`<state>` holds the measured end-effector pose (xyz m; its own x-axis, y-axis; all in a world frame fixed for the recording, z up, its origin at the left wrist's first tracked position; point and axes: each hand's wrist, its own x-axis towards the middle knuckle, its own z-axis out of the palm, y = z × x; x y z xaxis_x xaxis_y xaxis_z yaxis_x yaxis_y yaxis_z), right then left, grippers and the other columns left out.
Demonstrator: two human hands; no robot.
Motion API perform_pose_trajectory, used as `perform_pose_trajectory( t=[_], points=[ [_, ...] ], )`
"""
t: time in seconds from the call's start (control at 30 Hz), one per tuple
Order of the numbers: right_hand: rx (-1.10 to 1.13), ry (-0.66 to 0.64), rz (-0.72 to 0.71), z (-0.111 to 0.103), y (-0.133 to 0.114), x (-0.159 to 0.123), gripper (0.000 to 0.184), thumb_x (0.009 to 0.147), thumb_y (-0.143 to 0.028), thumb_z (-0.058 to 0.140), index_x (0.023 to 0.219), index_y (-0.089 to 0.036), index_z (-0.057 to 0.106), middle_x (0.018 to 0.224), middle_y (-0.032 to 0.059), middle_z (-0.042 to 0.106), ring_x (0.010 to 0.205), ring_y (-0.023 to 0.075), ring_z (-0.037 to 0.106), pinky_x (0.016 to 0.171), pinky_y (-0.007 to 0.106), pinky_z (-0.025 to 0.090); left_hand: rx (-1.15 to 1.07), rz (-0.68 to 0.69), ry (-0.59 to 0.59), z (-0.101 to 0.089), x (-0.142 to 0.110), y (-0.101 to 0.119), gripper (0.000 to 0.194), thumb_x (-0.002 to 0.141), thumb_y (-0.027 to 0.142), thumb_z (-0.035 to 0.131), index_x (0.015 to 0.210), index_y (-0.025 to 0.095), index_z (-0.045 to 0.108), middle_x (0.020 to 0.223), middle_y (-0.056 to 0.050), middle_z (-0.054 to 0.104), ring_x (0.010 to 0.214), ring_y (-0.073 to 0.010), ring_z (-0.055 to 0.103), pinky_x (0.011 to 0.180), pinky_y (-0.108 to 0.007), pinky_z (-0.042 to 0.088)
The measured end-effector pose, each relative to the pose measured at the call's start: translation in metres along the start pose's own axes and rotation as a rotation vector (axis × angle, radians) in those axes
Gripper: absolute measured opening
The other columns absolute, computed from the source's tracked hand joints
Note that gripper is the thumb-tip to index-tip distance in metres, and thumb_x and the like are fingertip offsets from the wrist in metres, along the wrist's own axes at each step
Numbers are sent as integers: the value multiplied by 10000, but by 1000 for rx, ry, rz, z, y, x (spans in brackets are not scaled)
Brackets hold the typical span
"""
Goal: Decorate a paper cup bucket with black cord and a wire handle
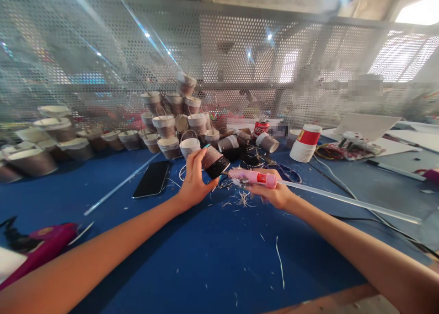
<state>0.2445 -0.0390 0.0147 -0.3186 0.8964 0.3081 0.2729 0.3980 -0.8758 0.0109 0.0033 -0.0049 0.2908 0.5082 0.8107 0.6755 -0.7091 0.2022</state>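
Note:
Tilted on its side, a small brown paper cup (213, 160) with a black band is gripped by my left hand (196, 181), thumb below and fingers above. My right hand (272, 192) is closed around a pink hot glue gun (253, 177), whose tip points at the cup's black band. A long clear glue stick (350, 199) sticks out from the gun's back end to the right. Pale wispy strands (243, 197) cling under the gun and lie on the blue table (219, 259). Whether the tip touches the cup, I cannot tell.
Brown cups with handles (168, 126) are stacked at the back, with more cups (32, 160) at left. A phone (152, 179) and another glue stick (120, 186) lie left. White cups (305, 144), a red can (261, 127) and cables (343, 186) are behind and right.

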Motion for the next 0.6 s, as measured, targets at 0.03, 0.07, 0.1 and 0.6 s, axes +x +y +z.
perform_pose_trajectory(
  t=[0.03, 0.07, 0.1, 0.6],
  points=[
    [-2, 0, 4, 0, 0, 0, 162, 678, -275, 643, 607, -154, 562, 531, -27, 513, 436, 70, 410, 414, 222, 319, 2, -2, -1, 0, 0, 0, 769, 716, 232, 640, 1357, 177, 219, 1267, -155, 358, 1226, -294, 372, 1041, -521, 333],
    [-2, 2, 9, 0, -1, 0, 169, 678, -271, 643, 593, -159, 549, 525, -29, 509, 434, 70, 408, 413, 222, 317, 3, -2, 0, 0, 0, 0, 769, 715, 237, 642, 1356, 176, 223, 1264, -155, 362, 1223, -293, 375, 1041, -521, 331],
    [1, 4, 14, 0, -1, 0, 171, 678, -267, 641, 586, -162, 541, 518, -32, 506, 431, 70, 407, 411, 221, 316, 3, -1, 2, 0, 0, 0, 768, 714, 240, 644, 1354, 174, 226, 1262, -156, 365, 1220, -293, 378, 1042, -520, 330],
    [29, 51, 127, -2, 0, 1, 173, 664, -308, 632, 730, -150, 651, 417, -43, 497, 348, 82, 435, 358, 214, 342, -33, -27, 14, -1, 0, 0, 751, 712, 241, 650, 1348, 172, 257, 1259, -155, 373, 1209, -292, 381, 983, -481, 404]
  ],
)
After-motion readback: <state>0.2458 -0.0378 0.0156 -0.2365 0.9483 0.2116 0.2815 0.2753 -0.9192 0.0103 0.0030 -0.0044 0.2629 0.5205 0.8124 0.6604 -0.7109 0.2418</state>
